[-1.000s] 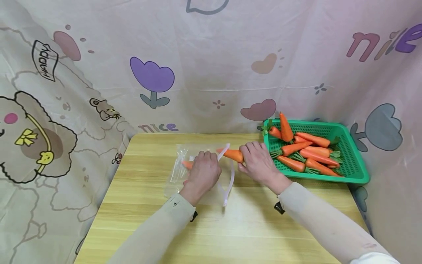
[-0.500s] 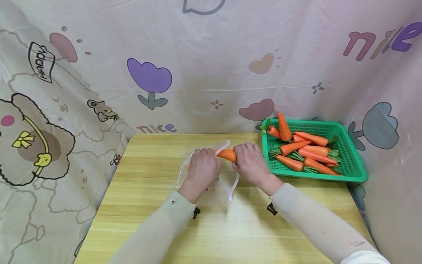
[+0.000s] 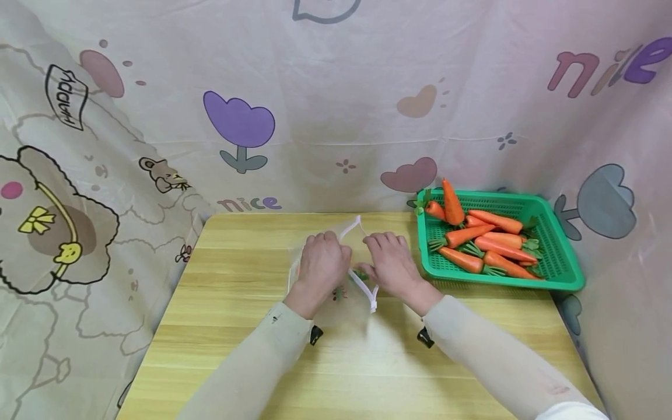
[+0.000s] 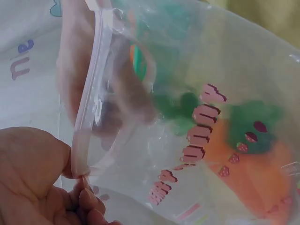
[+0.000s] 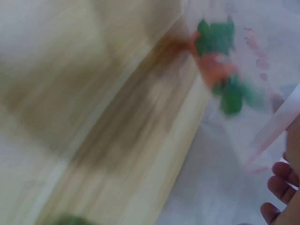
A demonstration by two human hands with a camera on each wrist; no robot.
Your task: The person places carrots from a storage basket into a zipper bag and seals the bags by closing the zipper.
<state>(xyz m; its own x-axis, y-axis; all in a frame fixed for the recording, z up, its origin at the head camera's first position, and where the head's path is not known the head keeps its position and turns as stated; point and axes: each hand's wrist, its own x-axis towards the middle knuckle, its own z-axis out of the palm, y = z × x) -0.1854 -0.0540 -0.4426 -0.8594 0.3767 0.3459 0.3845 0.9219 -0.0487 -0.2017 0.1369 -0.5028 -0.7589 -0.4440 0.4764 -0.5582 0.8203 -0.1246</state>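
Note:
My left hand (image 3: 320, 262) pinches the zip edge of a clear zip bag (image 4: 159, 145) printed with pink letters; the bag's mouth gapes to the right. In the left wrist view, a carrot (image 4: 251, 171) with a green top shows through the plastic, and more green leaves (image 4: 180, 110) lie nearer the mouth. At that mouth is my right hand (image 3: 391, 265), its thumb and fingers spread apart; in the left wrist view it is partly behind the plastic. Blurred carrots (image 5: 215, 68) with green tops appear in the bag in the right wrist view.
A green basket (image 3: 569, 256) with several carrots (image 3: 504, 248) stands at the back right of the wooden table (image 3: 236, 350). Printed cloth (image 3: 336, 116) hangs behind the table and at both sides.
My right hand has moved left to the bag's mouth. The carrot it held has slid into the bag and left its grip. The left hand keeps hold of the bag.

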